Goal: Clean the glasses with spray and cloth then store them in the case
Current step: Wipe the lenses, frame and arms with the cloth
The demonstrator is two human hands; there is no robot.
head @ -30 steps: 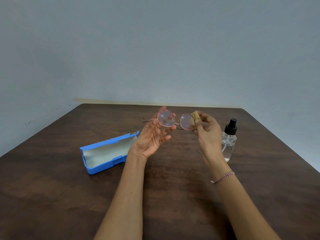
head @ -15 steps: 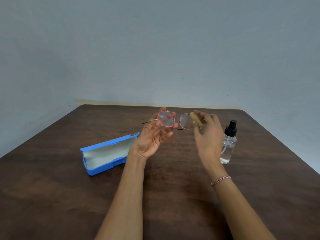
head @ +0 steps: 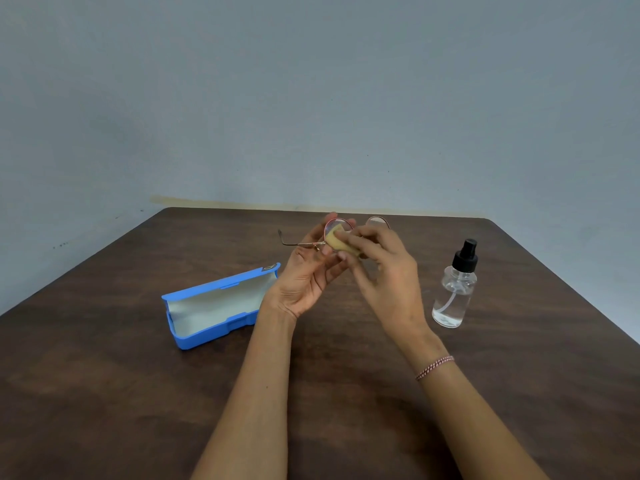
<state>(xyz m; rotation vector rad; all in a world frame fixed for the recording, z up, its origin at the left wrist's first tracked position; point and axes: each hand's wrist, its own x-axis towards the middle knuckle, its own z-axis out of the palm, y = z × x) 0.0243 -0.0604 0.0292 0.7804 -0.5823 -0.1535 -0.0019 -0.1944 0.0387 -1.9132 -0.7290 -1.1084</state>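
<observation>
Left hand grip: the left hand (head: 304,278) is raised above the surface (head: 104,393) with its palm toward the camera and its fingers curled. The thumb and fingertips pinch the glasses (head: 334,225) at the rim and hinge of the lens on the 9 o'clock side.
Right hand grip: the right hand (head: 384,271) is closed in a pinch on the cloth (head: 341,242), with the back of the hand toward the camera. It presses the cloth against that same lens.
Glasses: held in the air between both hands, over the far middle of the surface. They have round lenses in a thin pinkish metal rim, and 1 slim temple arm sticks out toward 9 o'clock. The second lens shows only as an arc of rim at 12 o'clock above the right knuckles.
Cloth: small, yellow-tan, folded into a soft pad that covers the lower part of the lens.
Case (head: 214,306): blue hard plastic, long and rectangular, lying open on the surface at 8 o'clock from the left hand, near the wrist but apart. The lining is pale and smooth. A small metal tab sits at the lid's far corner, and any marking on it is too small to read.
Spray bottle (head: 453,292): upright on the surface at 3 o'clock from the right hand, apart from it. It has a clear rounded body, a black pump head and a thin dip tube inside.
Surface: dark brown, wood-grained, matte.
Bracelet (head: 434,368): a red-and-white braided band on the right wrist.
</observation>
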